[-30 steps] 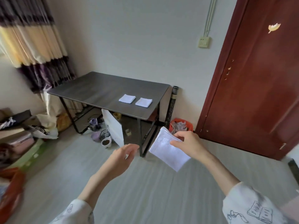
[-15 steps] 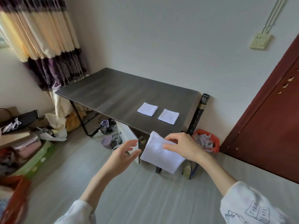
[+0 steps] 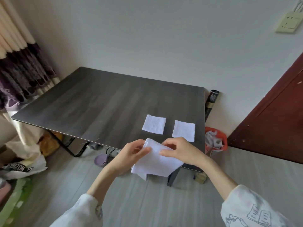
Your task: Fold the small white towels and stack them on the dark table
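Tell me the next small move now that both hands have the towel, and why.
Probably lower the towel onto the dark table and fold it. The left hand and right hand pinch its top edge; it hangs unfolded at the near edge, before two folded towels lying side by side.

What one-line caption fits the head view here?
Both hands, left hand and right hand, hold a white towel at the dark table edge.

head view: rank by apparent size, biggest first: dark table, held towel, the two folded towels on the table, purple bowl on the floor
1. dark table
2. held towel, though nearness to the camera inflates it
3. two folded towels, left and right: look alike, not ranked
4. purple bowl, partly hidden
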A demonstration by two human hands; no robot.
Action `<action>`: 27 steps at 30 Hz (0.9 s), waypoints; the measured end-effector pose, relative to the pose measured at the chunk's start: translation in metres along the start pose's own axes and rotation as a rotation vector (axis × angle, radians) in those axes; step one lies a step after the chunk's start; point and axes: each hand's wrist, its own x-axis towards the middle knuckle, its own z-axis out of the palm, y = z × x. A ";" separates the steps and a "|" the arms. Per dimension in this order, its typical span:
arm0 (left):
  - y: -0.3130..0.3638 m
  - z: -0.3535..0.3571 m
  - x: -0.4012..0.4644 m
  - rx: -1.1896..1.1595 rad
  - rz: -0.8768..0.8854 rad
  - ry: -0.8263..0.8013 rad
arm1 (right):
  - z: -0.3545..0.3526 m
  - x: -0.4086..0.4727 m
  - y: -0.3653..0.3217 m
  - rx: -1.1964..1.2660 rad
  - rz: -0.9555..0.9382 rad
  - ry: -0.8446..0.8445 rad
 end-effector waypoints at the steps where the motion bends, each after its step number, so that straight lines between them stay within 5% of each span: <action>1: -0.006 -0.008 0.013 -0.034 -0.017 -0.027 | -0.003 0.014 0.002 0.062 0.035 0.006; 10: -0.065 -0.040 0.144 -0.391 -0.331 -0.038 | -0.028 0.131 0.071 0.928 0.368 -0.056; 17: -0.105 -0.040 0.238 -0.350 -0.543 -0.041 | -0.039 0.215 0.117 0.914 0.577 0.103; 27: -0.162 -0.041 0.335 -0.138 -0.625 0.008 | -0.039 0.305 0.162 0.829 0.769 0.245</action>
